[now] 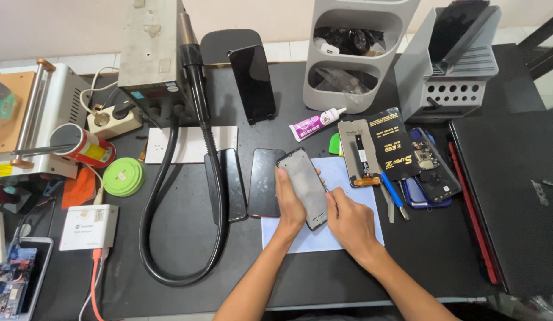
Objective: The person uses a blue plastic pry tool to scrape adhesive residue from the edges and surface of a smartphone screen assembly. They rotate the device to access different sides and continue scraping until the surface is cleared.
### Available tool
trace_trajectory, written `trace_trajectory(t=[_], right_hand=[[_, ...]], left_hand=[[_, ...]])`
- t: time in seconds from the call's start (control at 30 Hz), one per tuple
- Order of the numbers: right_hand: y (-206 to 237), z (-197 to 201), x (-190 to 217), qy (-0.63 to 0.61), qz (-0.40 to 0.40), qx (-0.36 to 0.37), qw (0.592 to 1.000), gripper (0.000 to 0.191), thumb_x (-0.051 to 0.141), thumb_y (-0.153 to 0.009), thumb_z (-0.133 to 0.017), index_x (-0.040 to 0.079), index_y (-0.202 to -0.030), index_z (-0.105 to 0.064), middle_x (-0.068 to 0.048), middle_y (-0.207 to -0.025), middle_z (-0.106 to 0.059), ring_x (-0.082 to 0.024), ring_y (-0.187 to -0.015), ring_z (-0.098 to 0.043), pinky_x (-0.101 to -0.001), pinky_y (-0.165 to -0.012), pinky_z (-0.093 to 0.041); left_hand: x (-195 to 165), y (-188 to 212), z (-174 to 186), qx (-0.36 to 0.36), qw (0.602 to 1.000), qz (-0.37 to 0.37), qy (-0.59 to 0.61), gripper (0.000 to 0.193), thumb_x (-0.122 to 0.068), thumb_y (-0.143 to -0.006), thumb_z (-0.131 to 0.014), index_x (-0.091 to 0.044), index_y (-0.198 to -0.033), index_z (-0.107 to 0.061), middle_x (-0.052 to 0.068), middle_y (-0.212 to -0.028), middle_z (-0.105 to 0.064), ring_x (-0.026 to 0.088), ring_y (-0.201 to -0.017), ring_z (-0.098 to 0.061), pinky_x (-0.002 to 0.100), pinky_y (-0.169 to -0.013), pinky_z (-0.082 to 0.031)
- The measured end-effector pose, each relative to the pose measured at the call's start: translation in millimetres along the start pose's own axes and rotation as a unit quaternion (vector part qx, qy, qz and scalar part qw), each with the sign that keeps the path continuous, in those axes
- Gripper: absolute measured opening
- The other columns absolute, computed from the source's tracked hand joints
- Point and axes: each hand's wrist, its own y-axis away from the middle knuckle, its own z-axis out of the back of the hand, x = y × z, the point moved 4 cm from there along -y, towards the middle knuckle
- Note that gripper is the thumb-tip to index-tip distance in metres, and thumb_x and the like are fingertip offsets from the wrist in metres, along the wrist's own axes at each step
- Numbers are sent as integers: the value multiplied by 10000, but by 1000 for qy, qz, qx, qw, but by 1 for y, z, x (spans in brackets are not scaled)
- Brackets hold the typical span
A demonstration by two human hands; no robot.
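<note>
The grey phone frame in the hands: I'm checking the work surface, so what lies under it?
Under the grey phone frame, held by the left hand, lies a pale blue sheet on the black table. The frame and both hands cover part of the sheet.

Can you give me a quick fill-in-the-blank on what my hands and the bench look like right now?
1. The left hand holds a ____ frame.
2. The right hand touches the frame's ____ edge.
3. Under both hands lies a pale blue ____.
4. The closed laptop sits at the table's ____ side.

Missing words: phone; right; sheet; right
</note>
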Motion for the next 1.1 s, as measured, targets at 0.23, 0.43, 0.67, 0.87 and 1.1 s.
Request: trace_trajectory(t=[0.23, 0.43, 0.67, 0.87, 1.1], right_hand=[[-6, -9, -11, -60, -61, 23, 996, 153, 180, -978, -636, 36, -928, -623, -192, -712, -692, -389, -660, -685, -457, -561, -505], [-2, -12, -35, -256, -131, 46, 957, 172, 178, -1014, -605, 8, -992, -593, -67, -687, -646, -120, -609, -591, -303, -531, -451], [-9, -25, -50, -350, -134, 12, 927, 150, 141, -1030, -611, 7, -1032, -544, 9, -690, -580, -15, -605, -492, -217, -507, -385], [-13, -32, -41, -306, -112, 9, 945, 127, 113, -1006, -628, 2, -1028, -572, 9, -659, -577, -31, -561, -455, -237, -484, -362], [-17, -30, -28, -268, -76, -7, 960, 131, 116, -987, -652, 12, -1032, -587, 3, -628, -539, -46, -537, -452, -263, -483, -374]], left_hand=[[4, -6, 4, 10, 1000, -6, 12, 659, -539, -1081, -195, 4, -1201, -549, 169, -997, -695, 244, -805, -710, 372, -708, -614], [6, -5, 3, 23, 1000, -2, 15, 667, -543, -1086, -199, 7, -1220, -550, 179, -1009, -697, 254, -821, -715, 378, -727, -612], [6, -8, 5, 30, 998, 39, 37, 702, -575, -1064, -203, 5, -1245, -555, 183, -1032, -697, 266, -842, -720, 397, -745, -614], [6, -8, 6, 46, 998, 32, 28, 745, -590, -1057, -195, 10, -1262, -585, 160, -1072, -693, 249, -897, -709, 383, -798, -613], [5, -11, 8, 56, 998, 27, 19, 752, -593, -1057, -190, 10, -1253, -593, 149, -1095, -690, 238, -931, -700, 383, -838, -602]])
